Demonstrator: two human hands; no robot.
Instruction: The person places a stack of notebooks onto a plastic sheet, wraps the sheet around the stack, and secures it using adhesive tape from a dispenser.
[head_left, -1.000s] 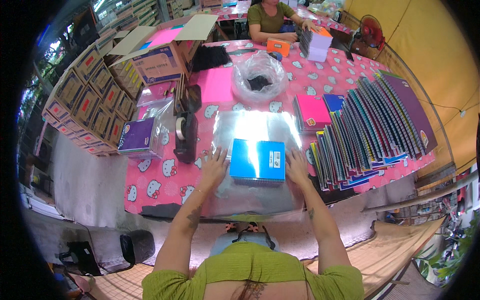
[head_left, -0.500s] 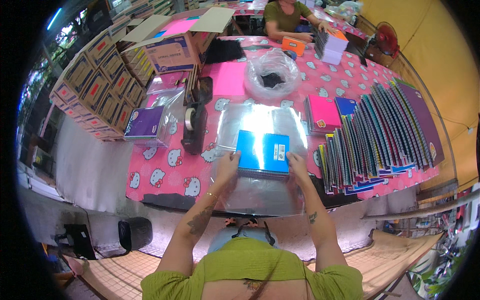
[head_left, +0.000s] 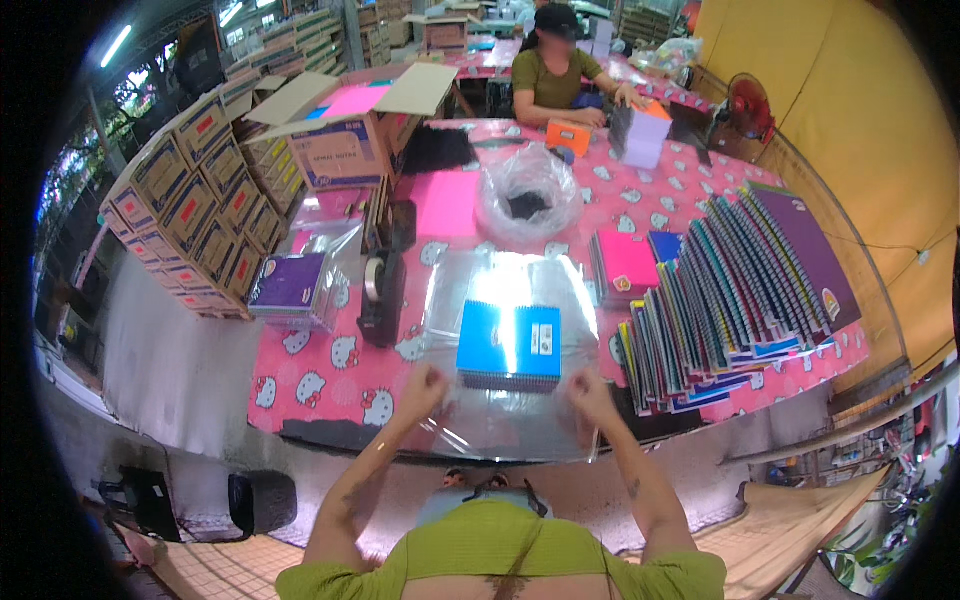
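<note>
A stack of blue spiral notebooks (head_left: 508, 345) lies on a clear plastic sheet (head_left: 500, 430) spread over the table in front of me. My left hand (head_left: 427, 388) is closed at the sheet's left edge, its fingers curled together on the plastic. On the other side, my right hand (head_left: 590, 393) is closed in a pinch at the sheet's right edge. Both hands are apart from the notebooks. A black tape dispenser (head_left: 381, 300) stands left of the sheet.
Many spiral notebooks (head_left: 725, 290) lean in a long row at right, beside pink notebooks (head_left: 626, 265). Purple notebooks (head_left: 288, 282) lie left. A plastic roll (head_left: 528, 195), an open carton (head_left: 345, 155) and stacked boxes (head_left: 200, 205) stand farther off. Across the table, a person handles notebooks (head_left: 645, 138).
Both hands have let go of the blue notebook stack and drawn back toward me, to the sides of the plastic sheet. The head view has tilted up.
</note>
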